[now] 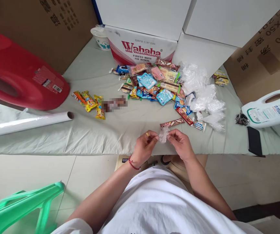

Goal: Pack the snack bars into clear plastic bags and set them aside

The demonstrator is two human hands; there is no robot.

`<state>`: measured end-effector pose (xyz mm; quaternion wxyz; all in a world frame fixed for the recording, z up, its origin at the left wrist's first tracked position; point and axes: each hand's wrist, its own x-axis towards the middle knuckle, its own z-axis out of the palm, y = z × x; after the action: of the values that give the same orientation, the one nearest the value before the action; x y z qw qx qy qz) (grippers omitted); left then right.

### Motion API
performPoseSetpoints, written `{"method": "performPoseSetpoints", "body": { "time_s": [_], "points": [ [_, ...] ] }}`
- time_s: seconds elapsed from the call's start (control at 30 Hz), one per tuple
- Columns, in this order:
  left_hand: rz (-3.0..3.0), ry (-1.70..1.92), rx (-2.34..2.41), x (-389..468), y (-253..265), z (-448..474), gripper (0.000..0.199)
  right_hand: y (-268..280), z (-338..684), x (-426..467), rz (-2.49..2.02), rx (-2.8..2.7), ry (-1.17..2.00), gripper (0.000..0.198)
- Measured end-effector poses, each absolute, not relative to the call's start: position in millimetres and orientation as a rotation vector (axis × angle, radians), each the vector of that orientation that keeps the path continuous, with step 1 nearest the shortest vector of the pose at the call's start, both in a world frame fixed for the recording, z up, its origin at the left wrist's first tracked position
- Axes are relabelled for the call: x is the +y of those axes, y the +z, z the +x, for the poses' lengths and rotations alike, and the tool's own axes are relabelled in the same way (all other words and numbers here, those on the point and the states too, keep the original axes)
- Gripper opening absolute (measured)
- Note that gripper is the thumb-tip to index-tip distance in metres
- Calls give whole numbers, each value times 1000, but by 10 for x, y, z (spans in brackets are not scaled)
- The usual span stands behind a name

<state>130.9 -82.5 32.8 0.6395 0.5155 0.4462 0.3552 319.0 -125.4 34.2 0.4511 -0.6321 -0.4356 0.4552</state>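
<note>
Between my two hands, over the front edge of the cloth-covered table, is a small crumpled clear plastic bag (163, 135). My left hand (145, 143) pinches its left side, and my right hand (181, 143) pinches its right side. Just behind the bag lies a brown-wrapped snack bar (172, 123). A red-wrapped bar (184, 116) rests a little farther right. Beyond them is a heap of mixed packaged snacks (152, 83). To the right of the heap sits a pile of crumpled clear plastic bags (203, 94).
Yellow snack packets (86, 101), a plastic roll (28, 124) and a red jug (23, 74) are on the left. A white detergent bottle (271, 109) and a black phone (254, 141) lie right. Behind stands a Wahaha carton (142, 48). A green stool (25, 204) is lower left.
</note>
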Motion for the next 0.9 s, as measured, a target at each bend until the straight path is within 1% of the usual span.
{"method": "performPoseSetpoints", "body": {
  "time_s": [0.13, 0.3, 0.47, 0.57, 0.67, 0.73, 0.8, 0.87, 0.9],
  "points": [
    [1032, 833, 1013, -786, 280, 1236, 33, 347, 3261, -1258, -1559, -991, 1139, 24],
    [941, 902, 1018, -733, 234, 1150, 32, 398, 3362, -1275, -1475, -816, 1179, 22],
    [867, 918, 935, -679, 261, 1024, 33, 398, 3559, -1393, -1440, -691, 1226, 27],
    [752, 866, 877, -687, 282, 1006, 37, 366, 3619, -1472, -1431, -826, 1206, 27],
    [598, 772, 828, -705, 287, 1069, 48, 348, 3612, -1511, -1360, -1026, 1145, 28],
    [636, 764, 878, -723, 296, 1127, 53, 361, 3589, -1517, -1355, -1126, 1126, 26],
    [840, 917, 1074, -755, 329, 1172, 48, 402, 3558, -1521, -1395, -1211, 1059, 23],
    [1079, 1138, 1290, -806, 397, 1201, 35, 469, 3512, -1529, -1444, -1303, 930, 17],
    [1164, 1182, 1326, -839, 442, 1214, 30, 509, 3482, -1534, -1461, -1357, 845, 14]
  ]
}}
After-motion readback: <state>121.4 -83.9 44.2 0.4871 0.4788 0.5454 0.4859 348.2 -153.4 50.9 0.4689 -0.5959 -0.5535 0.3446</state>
